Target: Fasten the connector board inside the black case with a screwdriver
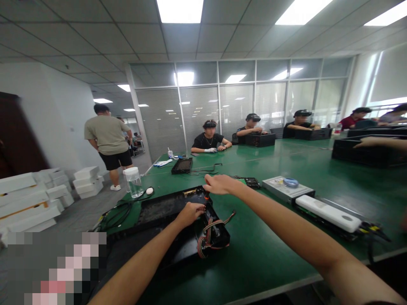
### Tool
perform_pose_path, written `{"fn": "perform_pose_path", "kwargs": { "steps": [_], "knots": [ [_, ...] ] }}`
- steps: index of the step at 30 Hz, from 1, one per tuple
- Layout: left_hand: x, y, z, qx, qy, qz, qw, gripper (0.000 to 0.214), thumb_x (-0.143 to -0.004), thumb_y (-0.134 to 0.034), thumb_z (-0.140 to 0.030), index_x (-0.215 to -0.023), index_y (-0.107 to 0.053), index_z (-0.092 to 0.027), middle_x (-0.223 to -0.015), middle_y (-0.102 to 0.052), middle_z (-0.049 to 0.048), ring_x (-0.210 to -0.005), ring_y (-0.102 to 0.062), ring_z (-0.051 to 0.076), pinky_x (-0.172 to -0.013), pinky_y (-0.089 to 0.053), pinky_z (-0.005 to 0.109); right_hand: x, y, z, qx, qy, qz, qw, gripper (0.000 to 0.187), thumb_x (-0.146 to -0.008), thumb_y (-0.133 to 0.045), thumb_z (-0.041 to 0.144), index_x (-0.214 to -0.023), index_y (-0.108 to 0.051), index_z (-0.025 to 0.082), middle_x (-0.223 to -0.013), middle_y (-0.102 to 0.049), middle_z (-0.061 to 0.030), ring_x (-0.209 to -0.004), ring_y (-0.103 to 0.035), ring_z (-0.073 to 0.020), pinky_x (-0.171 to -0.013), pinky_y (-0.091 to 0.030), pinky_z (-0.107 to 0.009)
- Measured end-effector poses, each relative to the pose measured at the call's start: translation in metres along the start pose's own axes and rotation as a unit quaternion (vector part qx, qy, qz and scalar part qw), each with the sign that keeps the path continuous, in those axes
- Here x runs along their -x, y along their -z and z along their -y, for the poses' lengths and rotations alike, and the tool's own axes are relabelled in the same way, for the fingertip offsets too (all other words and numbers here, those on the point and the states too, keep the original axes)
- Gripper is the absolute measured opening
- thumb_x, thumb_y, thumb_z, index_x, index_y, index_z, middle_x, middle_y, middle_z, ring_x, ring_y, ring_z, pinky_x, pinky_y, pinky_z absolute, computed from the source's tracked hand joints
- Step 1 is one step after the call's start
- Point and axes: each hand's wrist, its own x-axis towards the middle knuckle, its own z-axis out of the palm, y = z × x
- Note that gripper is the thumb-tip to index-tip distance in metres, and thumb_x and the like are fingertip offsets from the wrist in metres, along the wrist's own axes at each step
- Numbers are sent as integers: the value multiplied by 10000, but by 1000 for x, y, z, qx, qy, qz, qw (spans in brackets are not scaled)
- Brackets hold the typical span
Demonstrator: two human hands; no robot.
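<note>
A black computer case (165, 212) lies open on the green table (273, 245) in front of me. My right hand (220, 184) is closed over the top of an orange-handled screwdriver (206, 196) that stands upright over the case. My left hand (190, 213) is curled at the case's edge beside the screwdriver shaft, fingers pinched near it. A bundle of red and grey ribbon cables (210, 235) hangs out of the case below both hands.
A silver drive (288, 187) and a white bar-shaped unit (329, 212) lie to the right. A clear jug (133, 182) and black cables (119, 209) sit at left. Several people work at black cases across the table; one stands by stacked white boxes (32, 199).
</note>
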Motion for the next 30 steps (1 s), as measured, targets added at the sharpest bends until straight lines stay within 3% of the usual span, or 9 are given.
{"fn": "perform_pose_path", "kwargs": {
  "steps": [6, 10, 13, 17, 20, 22, 24, 27, 30],
  "knots": [
    [1, 4, -5, -18, -6, -3, 1000, 225, -784, -502, -161, -977, -617, -163, -892, -665, 29, -809, -611, 144, -755, -450, 214, 8, -15, -18, -29, -46, -58, 997, 578, -820, -281, 592, -707, -635, 150, -764, -647, -142, -756, -589, -223, -621, -360, -271],
    [3, 9, -10, -81, -40, 11, 996, 232, -802, -497, -176, -1017, -586, -180, -926, -645, 32, -848, -586, 152, -787, -429, 228, 25, -49, -51, -271, -37, -61, 960, 470, -817, -362, 538, -729, -616, 152, -565, -585, -22, -519, -516, -117, -520, -350, -215],
    [3, 10, -9, -131, -59, 28, 989, 251, -825, -477, -180, -1065, -547, -173, -956, -628, 40, -871, -570, 151, -806, -423, 243, 41, -86, -77, -554, -109, -76, 822, 446, -822, -370, 519, -825, -589, 131, -458, -487, 42, -365, -394, -76, -379, -289, -186],
    [-3, 15, -10, -188, -97, 46, 976, 240, -842, -442, -148, -1057, -549, -148, -1007, -606, 66, -921, -544, 152, -843, -409, 260, 48, -117, -92, -799, -201, -183, 536, 262, -830, -452, 390, -794, -553, 151, -544, -544, 19, -402, -455, -60, -380, -368, -165],
    [-8, 36, -17, -204, -110, 56, 971, 227, -833, -429, -115, -990, -590, -148, -996, -613, 62, -941, -537, 155, -871, -386, 264, 44, -119, -86, -858, -161, -208, 441, 105, -807, -509, 258, -811, -549, 161, -699, -598, -13, -535, -544, -74, -491, -463, -180],
    [-7, 56, -22, -192, -82, 91, 974, 206, -803, -465, -105, -935, -615, -154, -916, -638, 41, -867, -564, 142, -817, -404, 236, 42, -115, -76, -858, -117, -189, 464, 66, -754, -568, 196, -806, -537, 170, -726, -588, -4, -573, -552, -82, -519, -470, -195],
    [2, 71, -25, -175, -35, 162, 971, 173, -749, -520, -93, -864, -634, -153, -789, -653, 15, -737, -584, 122, -701, -424, 199, 42, -110, -64, -825, -77, -173, 532, 109, -713, -607, 187, -744, -503, 178, -669, -545, 32, -510, -505, -67, -462, -422, -182],
    [28, 80, -25, -160, 28, 244, 956, 154, -697, -569, -87, -814, -640, -156, -696, -647, -8, -646, -581, 108, -602, -410, 173, 50, -96, -41, -689, -21, -139, 711, 210, -770, -546, 300, -633, -457, 168, -535, -446, 61, -411, -386, -49, -407, -324, -175],
    [56, 80, -24, -148, 28, 236, 960, 151, -723, -590, -175, -869, -631, -177, -761, -651, -5, -701, -584, 119, -640, -407, 181, 67, -77, -9, -439, 75, -100, 890, 320, -823, -451, 385, -613, -511, 151, -561, -491, 18, -517, -455, -89, -523, -366, -213]
  ]
}}
